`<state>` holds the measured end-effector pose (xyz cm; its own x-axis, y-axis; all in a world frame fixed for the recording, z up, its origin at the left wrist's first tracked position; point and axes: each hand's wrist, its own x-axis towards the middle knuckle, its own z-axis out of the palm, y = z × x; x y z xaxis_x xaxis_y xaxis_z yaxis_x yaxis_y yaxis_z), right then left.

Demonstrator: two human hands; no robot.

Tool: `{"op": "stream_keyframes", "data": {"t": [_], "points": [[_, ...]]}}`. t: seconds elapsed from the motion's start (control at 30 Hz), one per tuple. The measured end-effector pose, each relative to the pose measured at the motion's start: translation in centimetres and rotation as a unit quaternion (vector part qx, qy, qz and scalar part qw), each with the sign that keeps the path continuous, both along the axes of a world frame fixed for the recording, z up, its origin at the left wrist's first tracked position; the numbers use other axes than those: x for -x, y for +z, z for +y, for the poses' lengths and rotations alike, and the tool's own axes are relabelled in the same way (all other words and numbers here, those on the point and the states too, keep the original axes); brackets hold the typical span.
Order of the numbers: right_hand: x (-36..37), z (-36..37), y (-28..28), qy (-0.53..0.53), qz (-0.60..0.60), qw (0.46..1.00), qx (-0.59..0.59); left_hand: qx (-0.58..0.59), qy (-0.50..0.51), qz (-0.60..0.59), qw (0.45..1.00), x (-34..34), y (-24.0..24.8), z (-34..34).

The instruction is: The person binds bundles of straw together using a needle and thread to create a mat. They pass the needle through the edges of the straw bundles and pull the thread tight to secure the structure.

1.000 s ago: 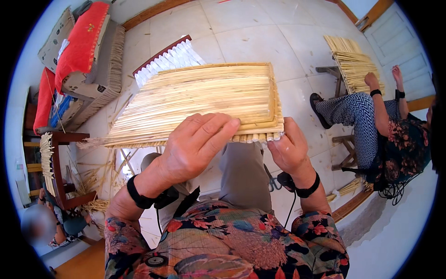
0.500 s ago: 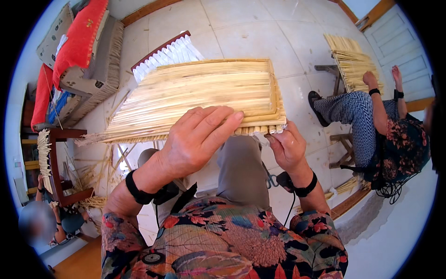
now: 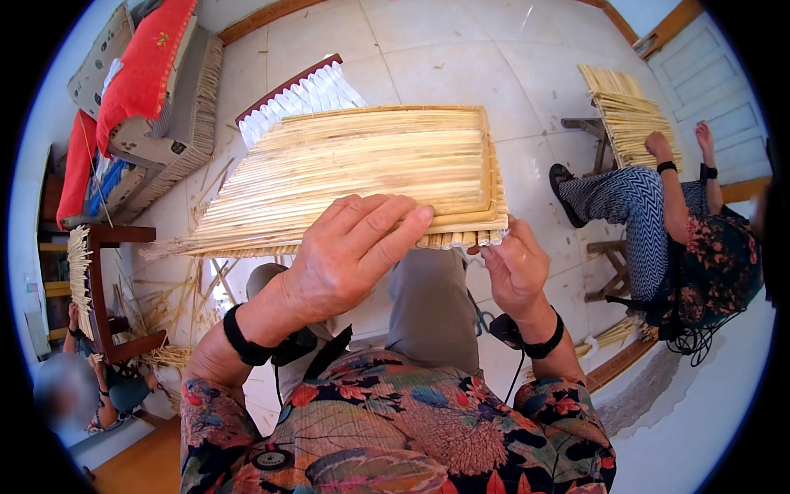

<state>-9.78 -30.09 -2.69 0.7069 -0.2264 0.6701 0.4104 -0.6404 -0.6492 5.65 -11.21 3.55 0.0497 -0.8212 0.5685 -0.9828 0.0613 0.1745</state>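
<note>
A mat of straw-coloured stalks (image 3: 370, 156), laid side by side with a stalk border along its right side, is held tilted above my lap. My left hand (image 3: 350, 251) is closed over its near edge, fingers lying on top and the thumb hidden. At the near right corner, where cut stalk ends show, is my right hand (image 3: 517, 265). Its thumb and fingers are bent together just under the corner; what they pinch is too small or hidden to tell.
White slatted seat (image 3: 300, 99) beyond the mat; loose stalks (image 3: 185, 292) on the floor at left. A couch with a red cover (image 3: 144, 70) stands far left. At right a co-worker (image 3: 691, 222) sits by another stalk mat (image 3: 629, 119); another person (image 3: 74, 387) is at lower left.
My right hand has shifted slightly right and down from the mat's corner. The mat has moved slightly right; my left hand keeps its hold.
</note>
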Motion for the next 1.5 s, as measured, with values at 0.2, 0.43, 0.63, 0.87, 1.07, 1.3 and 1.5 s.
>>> {"op": "stream_keyframes", "data": {"t": [0.2, 0.43, 0.63, 0.87, 1.07, 1.3, 1.5], "points": [[0.2, 0.4, 0.0, -0.012, 0.022, 1.0, 0.0, -0.01, -0.004, 0.005, 1.0, 0.3, 0.2, 0.0], [0.3, 1.0, -0.3, -0.022, 0.037, 0.996, -0.081, -0.022, -0.004, -0.007, 1.0, 0.1, -0.5, 0.3], [2.4, 0.0, -1.2, -0.011, 0.137, 0.984, -0.11, -0.017, 0.002, -0.015, 1.0, 0.7, -0.4, 0.0], [2.5, 0.0, -1.0, 0.048, 0.147, 0.972, -0.178, -0.024, -0.002, -0.009, 1.0, 0.9, -0.3, 0.1], [2.1, 0.3, -1.3, 0.055, 0.114, 0.973, -0.194, -0.026, -0.006, -0.001, 1.0, 0.8, -0.3, 0.2], [2.3, 0.5, -1.1, 0.052, 0.123, 0.971, -0.198, -0.03, -0.009, 0.004, 1.0, 0.8, -0.1, 0.4], [1.7, 0.9, 0.4, 0.04, 0.14, 0.972, -0.185, -0.032, -0.011, 0.0, 0.999, 1.0, -0.5, 0.5]]}}
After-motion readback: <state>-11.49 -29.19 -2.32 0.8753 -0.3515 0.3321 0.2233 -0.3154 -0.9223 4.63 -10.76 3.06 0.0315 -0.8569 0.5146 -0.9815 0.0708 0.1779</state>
